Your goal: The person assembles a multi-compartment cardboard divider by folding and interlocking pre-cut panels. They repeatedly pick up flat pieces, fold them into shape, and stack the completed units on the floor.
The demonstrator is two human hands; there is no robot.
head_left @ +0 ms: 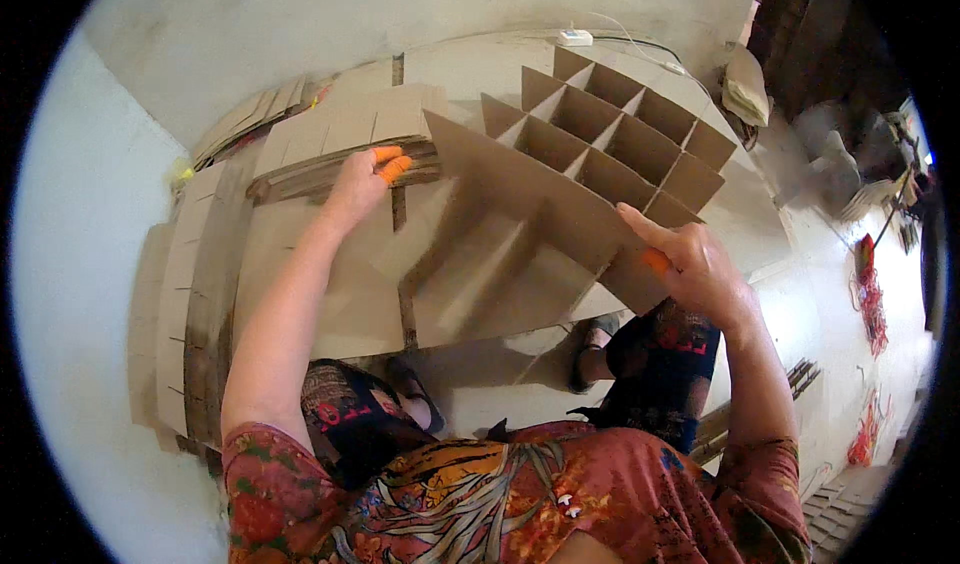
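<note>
Right hand (700,269) gripped the near edge of the cardboard divider grid (600,149) held over the table (330,304), left hand (358,186) closed on a divider strip (340,169) from the stack; grid likely to skew if tilted

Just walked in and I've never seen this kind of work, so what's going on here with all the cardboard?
A person is working with slotted cardboard strips at a low table. The right hand grips the near edge of a cardboard grid divider, a lattice of square cells, which stands tilted up from the table. The left hand, with orange finger covers, rests on a stack of flat cardboard strips. More slotted strips lie piled along the table's left side.
</note>
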